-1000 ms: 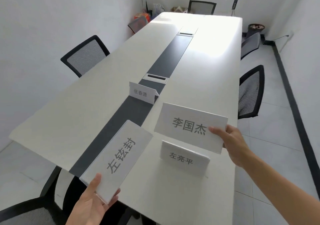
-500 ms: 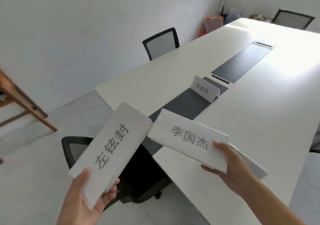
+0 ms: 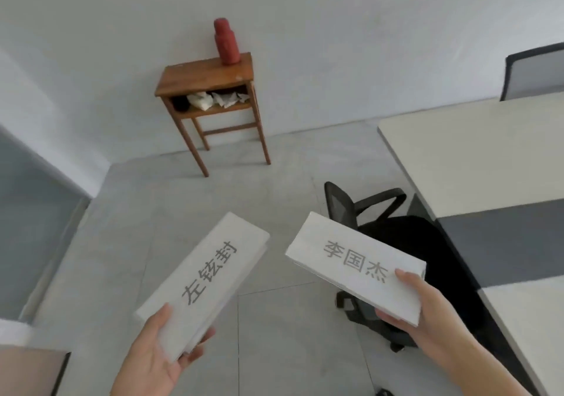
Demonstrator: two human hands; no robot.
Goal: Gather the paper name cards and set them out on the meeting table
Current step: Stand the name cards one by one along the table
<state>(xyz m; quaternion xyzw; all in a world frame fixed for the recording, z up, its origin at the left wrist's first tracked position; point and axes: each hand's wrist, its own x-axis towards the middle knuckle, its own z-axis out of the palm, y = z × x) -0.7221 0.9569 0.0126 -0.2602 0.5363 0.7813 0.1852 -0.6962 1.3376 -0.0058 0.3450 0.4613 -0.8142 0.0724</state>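
Both cards are in hand, none set down in view. The left hand [image 3: 152,356] grips one card [image 3: 203,282], the right hand [image 3: 427,313] pinches another [image 3: 355,266], both over the floor left of the table [image 3: 476,157]. Placing remains, I'd say.

matt white paper name cards [image 3: 357,266], a brown wooden side table [image 3: 207,75], smooth grey floor tiles [image 3: 189,200].
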